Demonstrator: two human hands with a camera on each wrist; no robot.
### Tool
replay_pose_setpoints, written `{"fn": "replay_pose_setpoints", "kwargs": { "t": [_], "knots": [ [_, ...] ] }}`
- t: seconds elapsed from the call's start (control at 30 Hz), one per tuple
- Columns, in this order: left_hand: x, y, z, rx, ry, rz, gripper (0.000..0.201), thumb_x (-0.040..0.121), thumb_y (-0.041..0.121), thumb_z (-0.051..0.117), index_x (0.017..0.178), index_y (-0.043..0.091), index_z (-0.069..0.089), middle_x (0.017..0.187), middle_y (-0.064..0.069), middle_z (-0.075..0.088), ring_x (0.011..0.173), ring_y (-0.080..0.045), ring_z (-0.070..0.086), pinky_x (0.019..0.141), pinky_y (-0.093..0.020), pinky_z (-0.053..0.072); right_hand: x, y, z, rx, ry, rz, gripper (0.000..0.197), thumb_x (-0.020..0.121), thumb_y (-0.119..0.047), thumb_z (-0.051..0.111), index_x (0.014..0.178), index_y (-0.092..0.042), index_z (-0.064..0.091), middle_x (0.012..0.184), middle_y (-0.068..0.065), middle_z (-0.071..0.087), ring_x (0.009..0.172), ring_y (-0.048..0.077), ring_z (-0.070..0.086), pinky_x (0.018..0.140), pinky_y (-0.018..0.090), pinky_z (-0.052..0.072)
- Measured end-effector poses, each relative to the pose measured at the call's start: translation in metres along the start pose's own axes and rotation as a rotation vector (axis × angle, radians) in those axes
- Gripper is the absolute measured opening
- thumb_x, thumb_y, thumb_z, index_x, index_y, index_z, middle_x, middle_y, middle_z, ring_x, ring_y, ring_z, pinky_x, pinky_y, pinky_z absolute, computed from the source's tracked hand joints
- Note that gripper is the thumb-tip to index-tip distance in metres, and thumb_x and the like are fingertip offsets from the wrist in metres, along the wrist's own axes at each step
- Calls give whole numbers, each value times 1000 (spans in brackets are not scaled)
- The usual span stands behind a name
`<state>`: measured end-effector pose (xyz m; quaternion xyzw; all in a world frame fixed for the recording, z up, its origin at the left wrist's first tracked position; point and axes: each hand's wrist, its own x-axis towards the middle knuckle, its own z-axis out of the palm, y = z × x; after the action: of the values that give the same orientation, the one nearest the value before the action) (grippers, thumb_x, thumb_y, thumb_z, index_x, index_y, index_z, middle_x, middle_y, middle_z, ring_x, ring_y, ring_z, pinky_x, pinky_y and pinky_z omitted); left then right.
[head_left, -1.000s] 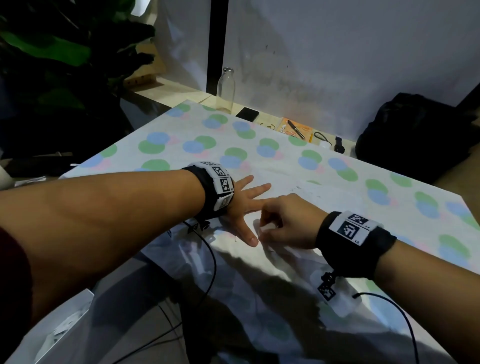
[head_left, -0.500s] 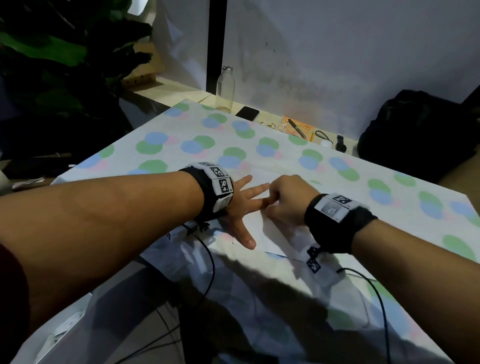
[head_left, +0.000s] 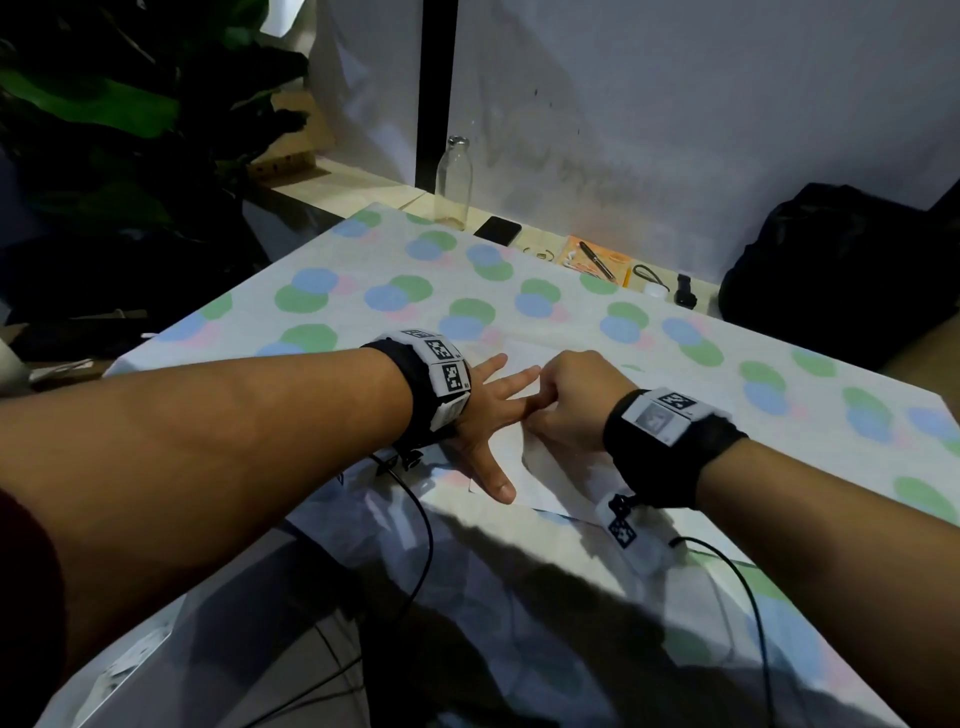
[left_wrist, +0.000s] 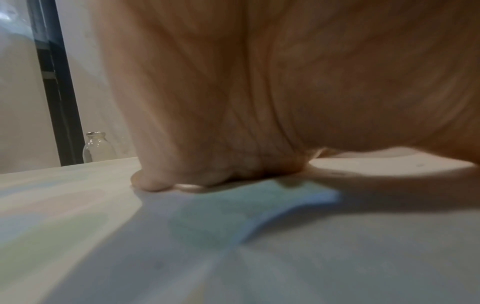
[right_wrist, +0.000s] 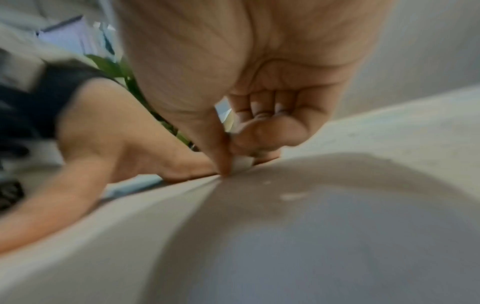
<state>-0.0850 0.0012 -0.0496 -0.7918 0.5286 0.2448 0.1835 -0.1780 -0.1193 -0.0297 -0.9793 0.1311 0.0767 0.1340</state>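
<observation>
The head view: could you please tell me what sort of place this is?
Probably a home craft table: a dotted tablecloth, a glass bottle and a pen behind it, white paper being creased.

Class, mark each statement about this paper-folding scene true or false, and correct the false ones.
1. The left hand lies flat, fingers spread, on the white paper sheet. True.
2. The right hand hovers well clear of the sheet. False: its curled fingers pinch the sheet beside the left hand.
3. The clear glass bottle lies on its side. False: it stands upright.
4. A black pen rests on an orange packet. True.
</observation>
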Motion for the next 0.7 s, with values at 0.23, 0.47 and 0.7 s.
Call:
{"fn": "replay_pose_setpoints", "kwargs": {
  "t": [0.23,0.47,0.7],
  "knots": [
    [2,-1,1,-13,4,-5,123,71,84,64,157,45,-16,160,11,-39,150,-33,-30,114,-74,1,-2,-6,0,18,-23,-23,16,79,-25,71,69,-14,65,74,6,70,69,21,65,56,26,47],
    [6,-5,1,-13,-14,-4,134,61,88,66,153,48,-22,158,11,-43,149,-31,-34,115,-72,-1,-21,-4,8,-65,-116,-103,21,77,-36,68,72,-16,68,71,1,69,67,19,65,64,33,56],
    [11,-7,5,1,-1,-3,142,52,95,61,150,47,-29,158,11,-42,149,-34,-32,116,-71,-1,-37,-6,14,-58,-135,-156,25,80,-34,69,70,-12,67,68,3,67,62,19,61,60,34,54]
  ]
}}
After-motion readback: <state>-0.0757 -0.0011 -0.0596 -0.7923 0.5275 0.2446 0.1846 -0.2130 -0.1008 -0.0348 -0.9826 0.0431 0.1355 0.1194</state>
